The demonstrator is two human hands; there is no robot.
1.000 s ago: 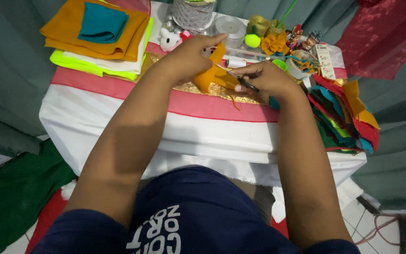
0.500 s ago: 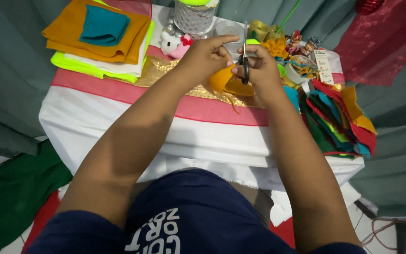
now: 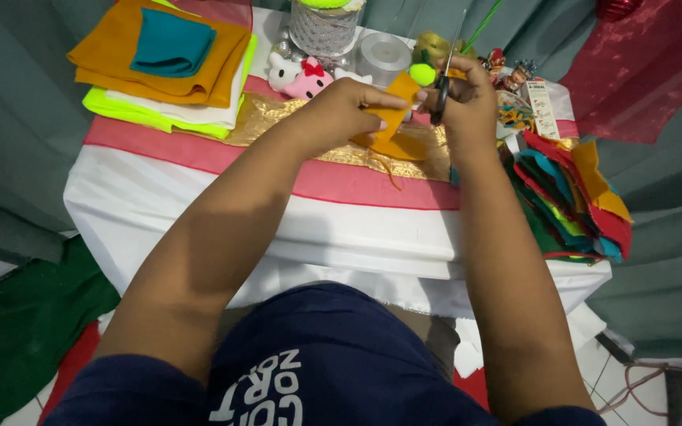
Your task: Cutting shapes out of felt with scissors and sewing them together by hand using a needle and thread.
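Counter (image 3: 199,213) draped in white cloth with a pink-red band and a gold strip across the top. Far left: folded stack of felt (image 3: 159,67), orange over white and neon yellow, teal piece uppermost. Far centre: silver mesh roll (image 3: 321,31), clear tape roll (image 3: 382,55), white and pink plush toys (image 3: 297,76). Right edge: fanned pile of coloured felt scraps (image 3: 574,201), with small decorations (image 3: 515,75) just beyond it.

A small white carton (image 3: 541,107) with red print, possibly a glue box, lies right of the hands.
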